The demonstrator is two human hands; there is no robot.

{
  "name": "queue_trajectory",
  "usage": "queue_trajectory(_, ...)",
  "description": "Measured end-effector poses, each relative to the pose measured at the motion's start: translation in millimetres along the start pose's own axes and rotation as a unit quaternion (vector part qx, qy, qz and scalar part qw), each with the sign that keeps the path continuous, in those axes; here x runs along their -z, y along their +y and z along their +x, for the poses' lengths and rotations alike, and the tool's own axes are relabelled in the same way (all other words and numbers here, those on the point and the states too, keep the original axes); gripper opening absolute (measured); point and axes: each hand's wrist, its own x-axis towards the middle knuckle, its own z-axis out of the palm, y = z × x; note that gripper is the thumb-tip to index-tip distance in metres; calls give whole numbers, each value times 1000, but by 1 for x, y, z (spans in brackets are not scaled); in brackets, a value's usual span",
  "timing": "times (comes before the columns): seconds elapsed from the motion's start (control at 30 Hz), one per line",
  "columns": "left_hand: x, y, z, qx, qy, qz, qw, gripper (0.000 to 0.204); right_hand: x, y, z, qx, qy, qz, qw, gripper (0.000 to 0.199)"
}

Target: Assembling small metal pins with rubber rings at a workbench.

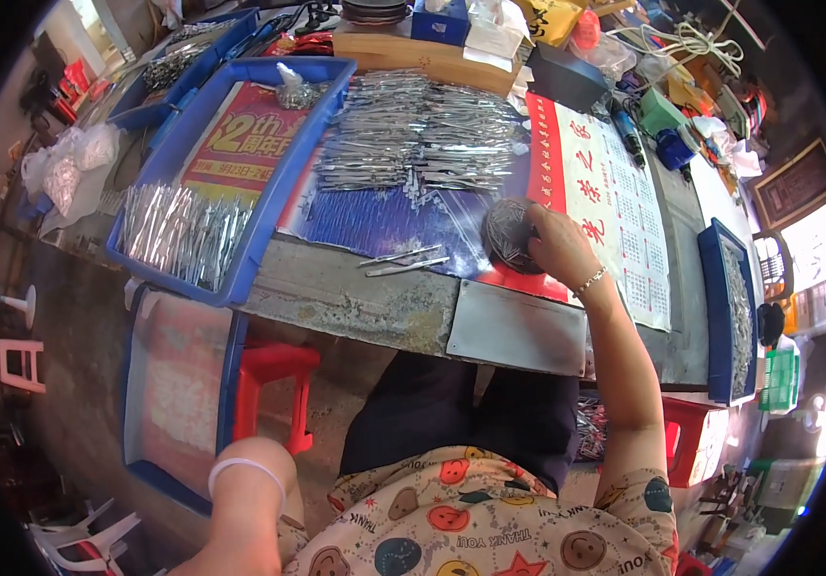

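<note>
My right hand (559, 248), a chain bracelet at its wrist, is closed on the right rim of a dark round dish (495, 230). Thin silvery metal pins lie in the dish. Part of its rim is covered by my fingers. Left of it, a few loose metal strips (403, 259) lie near the table's front edge. Farther back, dense rows of slim metal pieces (374, 134) cover a printed sheet (466, 226). My left hand (267, 459), below a white bangle, is bent downward at the lower left beside a blue-rimmed tray (131, 384); its fingers are hidden.
A blue tray (283, 182) at the left holds many metal strips and a small clear bag. Another blue tray (715, 298) stands at the right edge. A wooden block (422, 60) and boxes line the back. A red stool (276, 365) sits below the table.
</note>
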Motion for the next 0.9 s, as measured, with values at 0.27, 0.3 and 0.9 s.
queue_trajectory(0.27,-17,-24,-102,497,261,-59,825,9,4,23,-12,-33,72,180,981,14)
queue_trajectory(0.3,-21,-23,-113,532,246,-27,810,9,2,25,-13,-44,78,239,967,14)
queue_trajectory(0.9,-61,-58,-155,762,77,76,639,14,38,14,-89,-86,-69,753,648,15)
